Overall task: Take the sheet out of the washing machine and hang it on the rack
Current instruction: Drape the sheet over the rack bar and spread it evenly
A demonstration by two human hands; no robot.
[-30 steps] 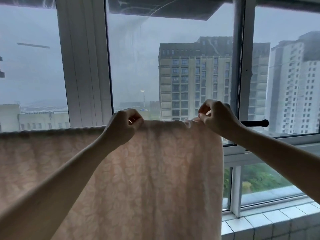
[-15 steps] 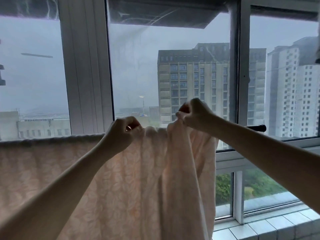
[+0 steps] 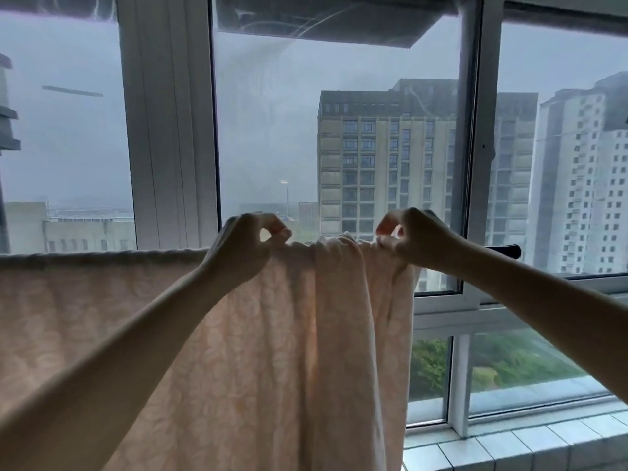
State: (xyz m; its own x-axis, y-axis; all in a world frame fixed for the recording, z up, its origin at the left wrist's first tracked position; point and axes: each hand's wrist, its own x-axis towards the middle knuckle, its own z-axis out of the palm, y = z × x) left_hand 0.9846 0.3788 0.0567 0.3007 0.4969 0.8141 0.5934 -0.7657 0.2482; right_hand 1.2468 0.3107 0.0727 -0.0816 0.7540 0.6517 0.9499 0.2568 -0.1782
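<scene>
A pale pink patterned sheet (image 3: pixel 265 351) hangs over a horizontal rack rod, whose dark right end (image 3: pixel 503 250) sticks out past the cloth. The sheet drapes from the left edge of the view to just right of centre, with bunched vertical folds near its right edge. My left hand (image 3: pixel 241 249) pinches the top fold of the sheet at the rod. A short way to the right, my right hand (image 3: pixel 411 237) pinches the top of the sheet near its right edge. Most of the rod is hidden under the cloth.
Right behind the rod stands a large window with white frames (image 3: pixel 170 130) and a grey upright (image 3: pixel 470 147). A white tiled sill (image 3: pixel 526 443) runs along the lower right. Tall buildings show through the glass.
My right hand has moved back to the right along the rod with the sheet's edge, after bunching it leftward. My left hand has stayed pinching the top fold.
</scene>
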